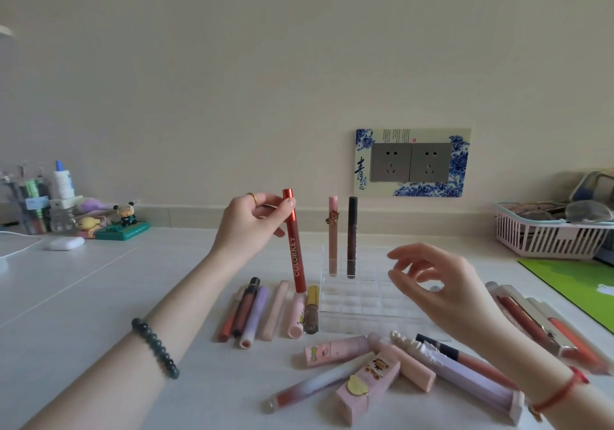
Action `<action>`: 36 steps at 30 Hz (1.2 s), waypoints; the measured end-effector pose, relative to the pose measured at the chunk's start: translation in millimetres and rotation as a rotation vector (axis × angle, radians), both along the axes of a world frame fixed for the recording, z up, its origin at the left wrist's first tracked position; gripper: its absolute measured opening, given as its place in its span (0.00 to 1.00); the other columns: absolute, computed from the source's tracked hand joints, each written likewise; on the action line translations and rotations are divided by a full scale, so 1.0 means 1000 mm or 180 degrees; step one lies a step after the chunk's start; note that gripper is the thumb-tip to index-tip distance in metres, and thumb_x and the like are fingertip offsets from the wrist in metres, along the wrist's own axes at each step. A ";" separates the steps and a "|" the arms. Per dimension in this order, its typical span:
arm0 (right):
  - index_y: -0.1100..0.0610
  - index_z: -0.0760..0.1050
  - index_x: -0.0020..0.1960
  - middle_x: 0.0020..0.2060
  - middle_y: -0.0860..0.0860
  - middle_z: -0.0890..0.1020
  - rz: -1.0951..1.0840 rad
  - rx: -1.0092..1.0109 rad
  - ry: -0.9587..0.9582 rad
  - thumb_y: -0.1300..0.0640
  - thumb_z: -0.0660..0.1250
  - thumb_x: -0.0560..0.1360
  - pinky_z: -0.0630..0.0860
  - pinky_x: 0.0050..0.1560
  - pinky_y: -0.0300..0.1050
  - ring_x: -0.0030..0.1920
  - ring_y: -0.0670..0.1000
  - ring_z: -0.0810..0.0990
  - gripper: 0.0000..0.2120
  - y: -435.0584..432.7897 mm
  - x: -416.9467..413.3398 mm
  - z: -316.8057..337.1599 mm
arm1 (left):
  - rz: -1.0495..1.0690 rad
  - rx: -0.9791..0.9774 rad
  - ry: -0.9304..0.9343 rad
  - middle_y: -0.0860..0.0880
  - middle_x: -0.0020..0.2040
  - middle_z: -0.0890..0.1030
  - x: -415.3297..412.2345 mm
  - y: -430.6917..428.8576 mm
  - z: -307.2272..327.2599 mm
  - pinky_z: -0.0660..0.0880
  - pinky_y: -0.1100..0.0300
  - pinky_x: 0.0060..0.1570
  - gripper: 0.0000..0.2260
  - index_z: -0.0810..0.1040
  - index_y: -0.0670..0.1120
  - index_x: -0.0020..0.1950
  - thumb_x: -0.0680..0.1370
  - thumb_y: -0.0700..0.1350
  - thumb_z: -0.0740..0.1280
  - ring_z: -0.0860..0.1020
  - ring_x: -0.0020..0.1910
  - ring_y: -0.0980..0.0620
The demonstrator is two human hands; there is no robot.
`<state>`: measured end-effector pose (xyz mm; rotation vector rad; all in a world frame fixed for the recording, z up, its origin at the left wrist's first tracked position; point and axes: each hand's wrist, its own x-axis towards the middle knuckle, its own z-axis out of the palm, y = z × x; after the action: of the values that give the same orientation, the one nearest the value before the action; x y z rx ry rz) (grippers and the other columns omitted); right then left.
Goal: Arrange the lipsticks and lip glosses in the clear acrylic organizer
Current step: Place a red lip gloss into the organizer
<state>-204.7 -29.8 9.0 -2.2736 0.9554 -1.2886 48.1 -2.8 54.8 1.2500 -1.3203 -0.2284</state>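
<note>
Pink boxy lipstick [367,388], gold emblem

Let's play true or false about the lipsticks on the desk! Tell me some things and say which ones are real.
1. The left hand holds a red tube upright. True.
2. Five tubes stand in the clear organizer. False: only two, a pink tube and a dark brown tube.
3. The right hand grips a lipstick. False: it is open and empty.
4. Many tubes lie flat on the desk. True.
</note>
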 end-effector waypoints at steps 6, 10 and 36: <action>0.47 0.74 0.52 0.41 0.45 0.81 0.0621 0.0507 -0.0025 0.52 0.71 0.67 0.80 0.43 0.39 0.39 0.42 0.80 0.15 0.010 0.039 0.006 | -0.0507 -0.0143 0.0313 0.56 0.31 0.83 -0.033 0.009 -0.011 0.75 0.71 0.33 0.05 0.79 0.48 0.38 0.71 0.49 0.69 0.82 0.30 0.52; 0.51 0.76 0.48 0.37 0.45 0.82 0.0554 0.0426 -0.0158 0.58 0.70 0.68 0.79 0.43 0.37 0.37 0.42 0.81 0.10 0.009 0.054 0.005 | -0.0683 -0.0250 0.0418 0.52 0.33 0.84 -0.047 0.007 -0.022 0.77 0.66 0.36 0.09 0.79 0.50 0.39 0.67 0.54 0.69 0.83 0.33 0.49; 0.54 0.78 0.42 0.34 0.49 0.82 -0.0472 0.0465 -0.0076 0.60 0.69 0.68 0.76 0.40 0.36 0.36 0.44 0.81 0.03 -0.078 0.050 0.014 | -0.0056 0.1199 -0.2100 0.56 0.56 0.78 -0.019 0.016 -0.083 0.54 0.87 0.41 0.30 0.64 0.60 0.69 0.69 0.62 0.67 0.65 0.36 0.83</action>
<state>-154.2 -108.0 23.1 -2.1061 1.1883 -1.2572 29.6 13.6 -28.0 1.7191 -1.9115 -0.0749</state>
